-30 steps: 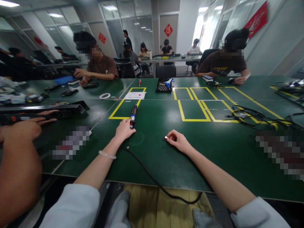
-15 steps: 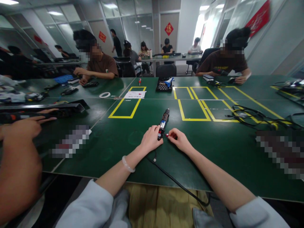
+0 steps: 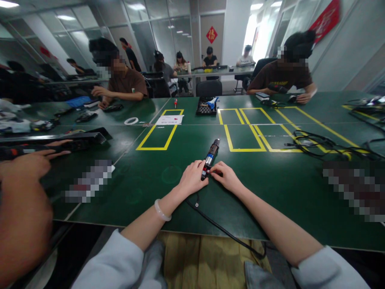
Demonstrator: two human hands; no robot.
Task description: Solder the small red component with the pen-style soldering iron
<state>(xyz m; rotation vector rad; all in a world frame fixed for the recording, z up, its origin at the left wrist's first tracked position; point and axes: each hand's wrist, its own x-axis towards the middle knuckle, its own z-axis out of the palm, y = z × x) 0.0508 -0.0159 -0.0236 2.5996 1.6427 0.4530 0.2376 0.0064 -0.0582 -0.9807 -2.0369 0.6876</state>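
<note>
On the green table lies a dark cylindrical tool body (image 3: 212, 152) with silver and blue bands, tilted with its tip away from me. My left hand (image 3: 194, 176) is closed round its near end from the left. At the right of that end, my right hand (image 3: 224, 174) pinches a small red piece (image 3: 208, 171) against the tool; its details are too small to tell. A black cable (image 3: 219, 228) runs from under my left hand over the table's front edge. Beside it sits a small ring terminal (image 3: 197, 204) on a short wire.
A bit tray (image 3: 206, 106) with a blue-white item, a paper sheet (image 3: 169, 120), a white ring (image 3: 131, 121) and a red screwdriver (image 3: 175, 103) lie farther back. Black cables (image 3: 315, 142) are at the right. A person's arm (image 3: 24, 192) reaches in from the left; others sit opposite.
My right hand has brought the red piece in against the tool's near end. The tool has tilted slightly to the right. The view has shifted a little.
</note>
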